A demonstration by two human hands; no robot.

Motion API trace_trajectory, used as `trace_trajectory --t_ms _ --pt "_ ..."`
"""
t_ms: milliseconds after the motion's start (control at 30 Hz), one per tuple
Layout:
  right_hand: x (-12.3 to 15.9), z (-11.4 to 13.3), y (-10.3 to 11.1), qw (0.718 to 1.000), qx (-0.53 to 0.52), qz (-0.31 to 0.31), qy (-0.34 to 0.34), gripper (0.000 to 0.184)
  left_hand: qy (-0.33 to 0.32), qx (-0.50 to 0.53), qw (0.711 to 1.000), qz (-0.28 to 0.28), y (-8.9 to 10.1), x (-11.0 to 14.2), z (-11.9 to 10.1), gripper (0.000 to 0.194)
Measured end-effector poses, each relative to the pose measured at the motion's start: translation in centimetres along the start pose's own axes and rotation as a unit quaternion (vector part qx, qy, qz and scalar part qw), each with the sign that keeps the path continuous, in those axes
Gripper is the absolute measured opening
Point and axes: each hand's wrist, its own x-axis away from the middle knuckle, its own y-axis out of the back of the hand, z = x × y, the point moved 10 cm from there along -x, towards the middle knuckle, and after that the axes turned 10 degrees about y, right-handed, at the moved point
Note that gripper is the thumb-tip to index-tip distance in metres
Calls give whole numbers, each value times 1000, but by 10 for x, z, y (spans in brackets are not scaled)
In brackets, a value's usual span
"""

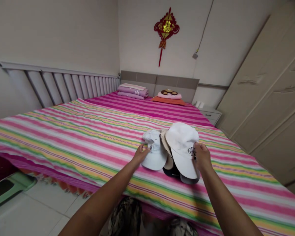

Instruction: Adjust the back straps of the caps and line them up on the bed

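The room has plain white walls, a tall cream wardrobe point(265, 98) along the right and a grey slatted rail point(59, 86) along the left. The bed point(71, 141) fills the middle under a soft sheet striped in pink, yellow and green. At its far end are a grey headboard point(159, 83), folded bedding point(132, 91) and a pillow point(169, 95), with a red knot ornament point(166, 29) on the wall above. A white nightstand point(210, 115) stands just beside the far right corner, and white floor tiles point(39, 209) show at near left.

Toward the bed's near edge, right of centre, lies a cluster of overlapping baseball caps. The left white cap point(154, 152) and the right white cap point(180, 144), which bears dark letters, sit on top. A beige cap point(167, 150) shows between them, with a dark cap point(170, 172) and a grey cap point(190, 179) beneath. All of them look light, with soft crowns and stiffer brims, so the brims seem the surest place to take hold.

The left hand point(140, 155) touches the left white cap's side. The right hand point(201, 156) curls against the right white cap's edge. Neither looks clenched, but I cannot tell whether either is truly grasping.
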Motion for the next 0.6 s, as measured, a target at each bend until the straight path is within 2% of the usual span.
trace_trajectory --t_ms 67,167,233,267,300,367,400,433,500,567,600 --pt "5 7 10 1000 -5 -18 9 17 6 -21 999 -42 20 12 12 65" --pt "13 19 29 999 -18 -47 20 18 -11 -43 994 -96 35 43 26 57" --pt "22 28 38 998 -28 -59 27 20 -37 -54 989 -129 34 69 28 46" --pt "28 32 41 997 -32 -62 30 21 -43 -46 991 -120 25 81 28 41" --pt "36 37 43 997 -36 -63 32 23 -40 -27 995 -82 11 91 28 37" --pt "56 44 44 996 -46 -63 32 24 -16 45 998 42 -27 109 22 37" --pt "69 46 45 996 -46 -63 32 23 0 97 990 103 -45 118 15 40" --pt "82 48 46 996 -40 -65 35 22 16 157 975 156 -61 126 6 44" --pt "109 51 50 996 25 -66 62 19 39 274 928 251 -85 142 -20 52" --pt "133 55 57 983 133 -56 111 17 47 340 889 304 -95 152 -45 49" --pt "142 54 56 974 176 -24 138 17 45 354 881 311 -94 155 -54 44"
